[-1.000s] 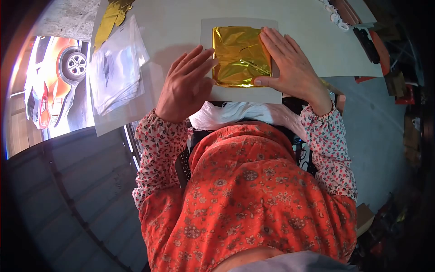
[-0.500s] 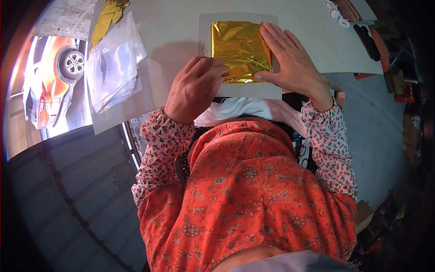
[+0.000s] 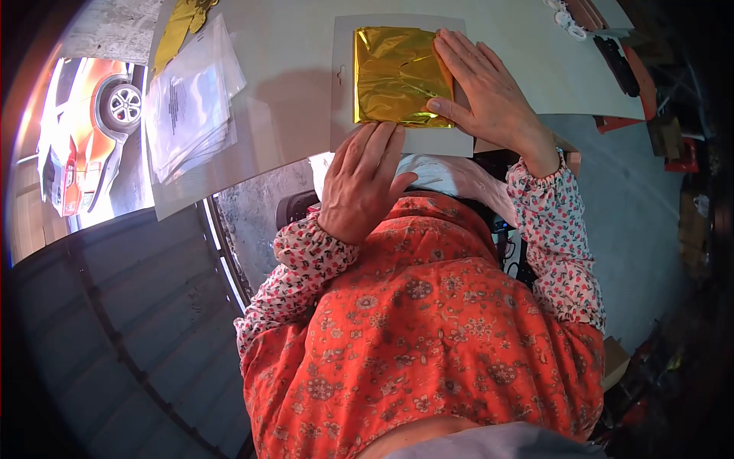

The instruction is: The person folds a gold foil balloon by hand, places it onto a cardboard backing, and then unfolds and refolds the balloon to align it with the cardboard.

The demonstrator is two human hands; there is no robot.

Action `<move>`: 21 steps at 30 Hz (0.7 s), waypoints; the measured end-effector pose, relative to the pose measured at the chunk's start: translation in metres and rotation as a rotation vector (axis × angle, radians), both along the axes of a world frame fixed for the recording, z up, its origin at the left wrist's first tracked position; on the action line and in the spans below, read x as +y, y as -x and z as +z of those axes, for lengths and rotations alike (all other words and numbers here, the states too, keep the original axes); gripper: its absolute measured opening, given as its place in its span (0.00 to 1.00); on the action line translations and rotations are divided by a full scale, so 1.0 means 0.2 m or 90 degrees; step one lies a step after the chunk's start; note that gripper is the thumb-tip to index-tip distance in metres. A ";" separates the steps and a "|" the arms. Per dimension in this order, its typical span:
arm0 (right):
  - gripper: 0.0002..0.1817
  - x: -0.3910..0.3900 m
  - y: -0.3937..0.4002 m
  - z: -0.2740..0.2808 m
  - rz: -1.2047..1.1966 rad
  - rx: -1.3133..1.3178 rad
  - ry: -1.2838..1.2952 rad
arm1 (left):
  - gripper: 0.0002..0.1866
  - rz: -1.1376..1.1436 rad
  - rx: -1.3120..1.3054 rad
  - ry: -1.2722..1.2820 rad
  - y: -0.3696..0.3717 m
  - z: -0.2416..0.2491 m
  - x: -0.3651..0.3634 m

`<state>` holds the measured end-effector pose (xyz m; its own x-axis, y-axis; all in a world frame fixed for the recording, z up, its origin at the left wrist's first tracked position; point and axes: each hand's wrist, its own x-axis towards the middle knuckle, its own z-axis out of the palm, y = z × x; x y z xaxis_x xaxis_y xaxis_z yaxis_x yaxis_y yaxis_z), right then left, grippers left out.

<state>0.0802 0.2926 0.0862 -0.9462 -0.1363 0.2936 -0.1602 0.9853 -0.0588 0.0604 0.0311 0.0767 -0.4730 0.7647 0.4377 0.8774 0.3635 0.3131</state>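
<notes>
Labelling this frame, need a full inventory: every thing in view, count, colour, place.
gold foil sheet: 1, gold, folded, lying on the card
card: 1, pale grey with hang slot, on the table
table: 1, off-white, top of view
clear bags stack: 1 stack, transparent with printed inserts, left on table
foil scrap: 1, gold, top left
white cloth: 1, white, at the table's near edge
left hand: 1, flat, fingertips at card's near edge
right hand: 1, flat on foil's right side

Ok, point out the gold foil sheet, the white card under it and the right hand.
gold foil sheet (image 3: 394, 76), head view, middle of the crinkled face.
white card (image 3: 344, 107), head view, bare left margin.
right hand (image 3: 489, 96), head view, back of the hand.
</notes>
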 end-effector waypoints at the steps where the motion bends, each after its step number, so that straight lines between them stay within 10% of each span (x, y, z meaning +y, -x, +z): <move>1: 0.49 0.00 0.00 0.00 0.001 0.000 -0.001 | 0.34 0.010 -0.001 0.006 -0.01 0.00 0.01; 21: 0.48 -0.04 0.02 0.01 -0.009 0.007 0.005 | 0.39 0.096 0.017 0.029 -0.02 -0.01 0.04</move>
<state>0.0765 0.2843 0.0873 -0.9447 -0.1209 0.3049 -0.1473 0.9870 -0.0650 0.0653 0.0385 0.0738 -0.5729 0.7051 0.4179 0.8194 0.5054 0.2706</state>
